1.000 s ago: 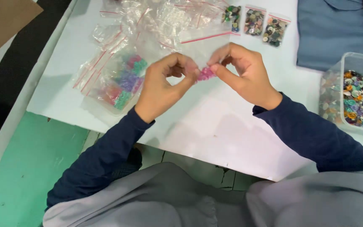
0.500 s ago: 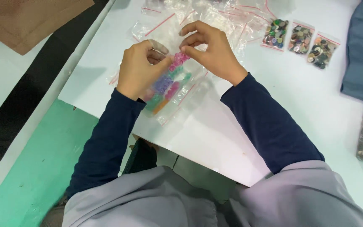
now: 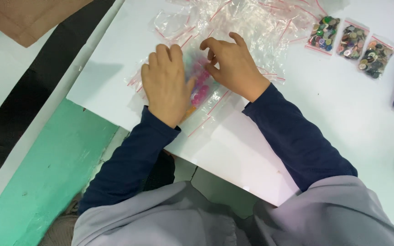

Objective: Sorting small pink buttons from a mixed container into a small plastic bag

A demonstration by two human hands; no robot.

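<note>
A: Fingers (image 3: 163, 57) of left hand (image 3: 167, 86)?
B: Together, flat, pressing on the clear bag of pink beads (image 3: 200, 89).
A: Right hand (image 3: 233, 68)?
B: Fingers curled, slightly apart, tips touching the same bag, just beside left hand.
A: Bag location?
B: On white table (image 3: 343, 105), beneath both hands; three filled button bags (image 3: 349, 43) well apart, far side.
</note>
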